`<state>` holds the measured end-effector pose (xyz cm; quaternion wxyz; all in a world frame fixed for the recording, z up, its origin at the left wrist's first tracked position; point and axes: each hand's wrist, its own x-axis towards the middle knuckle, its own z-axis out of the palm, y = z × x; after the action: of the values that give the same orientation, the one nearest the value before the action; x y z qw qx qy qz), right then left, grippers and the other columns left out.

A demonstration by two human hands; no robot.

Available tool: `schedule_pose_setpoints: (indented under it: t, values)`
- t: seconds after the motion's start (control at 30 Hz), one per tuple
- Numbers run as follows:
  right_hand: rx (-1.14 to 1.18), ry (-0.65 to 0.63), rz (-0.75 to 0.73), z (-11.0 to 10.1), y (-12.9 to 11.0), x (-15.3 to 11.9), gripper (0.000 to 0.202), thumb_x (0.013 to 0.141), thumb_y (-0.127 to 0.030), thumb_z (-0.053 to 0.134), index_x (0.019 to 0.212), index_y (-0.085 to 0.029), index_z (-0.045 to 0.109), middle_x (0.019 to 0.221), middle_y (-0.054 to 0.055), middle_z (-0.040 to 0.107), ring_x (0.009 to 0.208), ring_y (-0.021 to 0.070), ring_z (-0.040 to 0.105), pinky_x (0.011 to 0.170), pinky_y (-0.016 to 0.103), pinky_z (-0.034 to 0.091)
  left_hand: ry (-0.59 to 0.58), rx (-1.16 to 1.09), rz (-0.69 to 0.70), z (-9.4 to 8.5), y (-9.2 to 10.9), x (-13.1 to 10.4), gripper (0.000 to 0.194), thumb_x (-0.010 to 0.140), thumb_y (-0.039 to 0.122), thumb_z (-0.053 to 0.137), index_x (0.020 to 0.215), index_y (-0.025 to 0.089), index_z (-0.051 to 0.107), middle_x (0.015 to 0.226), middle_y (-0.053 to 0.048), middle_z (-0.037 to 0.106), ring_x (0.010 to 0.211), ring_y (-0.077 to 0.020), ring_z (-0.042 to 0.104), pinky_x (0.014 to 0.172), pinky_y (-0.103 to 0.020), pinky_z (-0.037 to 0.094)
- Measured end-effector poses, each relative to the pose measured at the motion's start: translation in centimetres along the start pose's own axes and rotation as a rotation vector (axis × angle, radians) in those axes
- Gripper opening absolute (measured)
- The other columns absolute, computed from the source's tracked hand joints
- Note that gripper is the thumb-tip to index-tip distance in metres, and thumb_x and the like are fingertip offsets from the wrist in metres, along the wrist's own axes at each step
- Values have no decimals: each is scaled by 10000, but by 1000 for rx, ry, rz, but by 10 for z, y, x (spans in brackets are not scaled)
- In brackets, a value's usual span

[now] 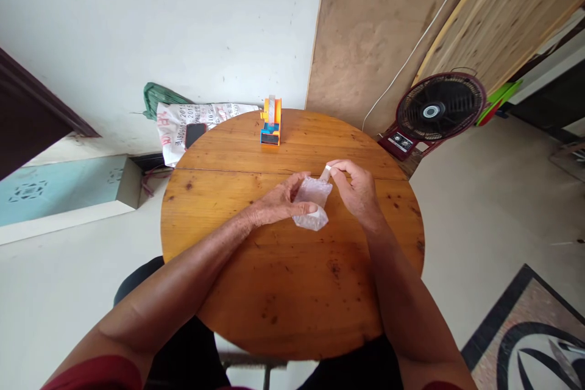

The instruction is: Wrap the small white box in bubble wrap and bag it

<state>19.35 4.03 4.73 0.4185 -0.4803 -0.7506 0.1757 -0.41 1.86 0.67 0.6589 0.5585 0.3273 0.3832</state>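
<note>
While both forearms reach in from the near edge, the round wooden worktop (274, 292) carries the work – planked, knotted, one seam running across its far half. Electric fan (439, 108), dark red with black grille: off the worktop's far right side. Printed white sack (173, 128): beyond the far left edge, against the wall.

Left hand (284, 199): curved around the wrapped bundle, thumb pressed along its near part, fingers at its far side. Right hand (359, 190): thumb and forefinger pinched on one end of a short strip. Wrapped bundle (315, 194): translucent, seemingly bubble wrap, at mid-worktop between the hands; contents not discernible. Tape dispenser (271, 122): orange and blue, roll fitted, standing near the far edge, untouched. Tape strip (325, 174): pale, apparently cut from that roll, lower end at the bundle's far edge; whether it adheres cannot be told.

Status, by judgement: wrapping largely done, strip apparently cut; outstanding – strip not yet laid flat, so the closure appears unfinished.
</note>
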Motion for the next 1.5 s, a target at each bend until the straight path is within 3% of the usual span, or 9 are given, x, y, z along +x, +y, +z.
schedule_pose_setpoints:
  t: [0.33, 0.47, 0.57, 0.8, 0.97, 1.13, 1.27, 1.4, 1.5]
  values:
    - [159, 154, 82, -10, 22, 8, 174, 885, -295, 522, 781, -212, 634, 969, 56, 730, 931, 202, 667, 894, 360, 485, 41, 20, -84, 0, 11, -3, 692, 758, 491, 712, 1344, 205, 482, 1022, -58, 713, 930, -224, 666, 834, -335, 494]
    - [170, 196, 120, -2, 43, 10, 175, 875, -314, 526, 794, -209, 641, 937, 48, 730, 925, 199, 665, 891, 359, 486, 48, -1, -7, -1, 6, -1, 427, 747, 428, 700, 1086, 200, 578, 793, 3, 676, 702, -156, 628, 699, -283, 479]
    - [156, 203, 160, 3, 53, 11, 182, 862, -329, 535, 795, -203, 648, 918, 48, 731, 904, 203, 670, 871, 358, 492, 55, 65, 27, -2, 1, 1, 252, 724, 388, 705, 835, 182, 610, 781, 1, 660, 739, -150, 620, 719, -275, 479]
    - [70, 192, 164, -7, 24, 5, 280, 908, -420, 480, 948, -215, 667, 832, 35, 714, 698, 181, 659, 722, 329, 504, 64, 53, -32, -2, -13, 5, 294, 692, 395, 754, 852, 162, 672, 779, -17, 668, 704, -142, 610, 721, -290, 496]
    - [12, -190, 196, 2, -15, -8, 301, 864, -499, 554, 796, -218, 639, 737, 14, 683, 670, 173, 619, 655, 299, 465, 69, 137, 110, 2, -10, 5, 461, 709, 442, 769, 1070, 172, 668, 1006, -62, 701, 930, -199, 652, 855, -317, 509]
    - [-229, -242, 216, 21, -7, -8, 156, 798, -381, 598, 817, -228, 619, 724, 1, 652, 673, 174, 579, 650, 300, 414, 163, 253, 149, 7, -12, 3, 596, 680, 439, 789, 1183, 163, 626, 1124, -97, 685, 1017, -238, 638, 890, -344, 507]
    - [35, -148, 249, 17, 17, 0, 163, 798, -334, 532, 697, -222, 595, 665, -19, 601, 659, 157, 546, 628, 277, 413, 323, 194, 124, 2, -15, 6, 534, 709, 434, 736, 1132, 129, 626, 1034, -90, 694, 911, -206, 639, 832, -323, 509]
    - [557, -133, 522, 15, 29, 4, 175, 736, -396, 615, 712, -228, 574, 726, -12, 644, 676, 165, 599, 626, 280, 472, 480, 103, 83, -13, -13, 12, 481, 679, 442, 706, 1039, 130, 642, 985, -72, 685, 856, -179, 620, 790, -299, 499]
    - [767, -158, 685, 20, 28, 5, 228, 692, -411, 683, 738, -230, 552, 745, -4, 674, 644, 165, 627, 617, 290, 496, 645, 223, 134, -19, -9, 14, 410, 670, 417, 690, 978, 150, 647, 952, -56, 657, 823, -154, 589, 755, -268, 484]
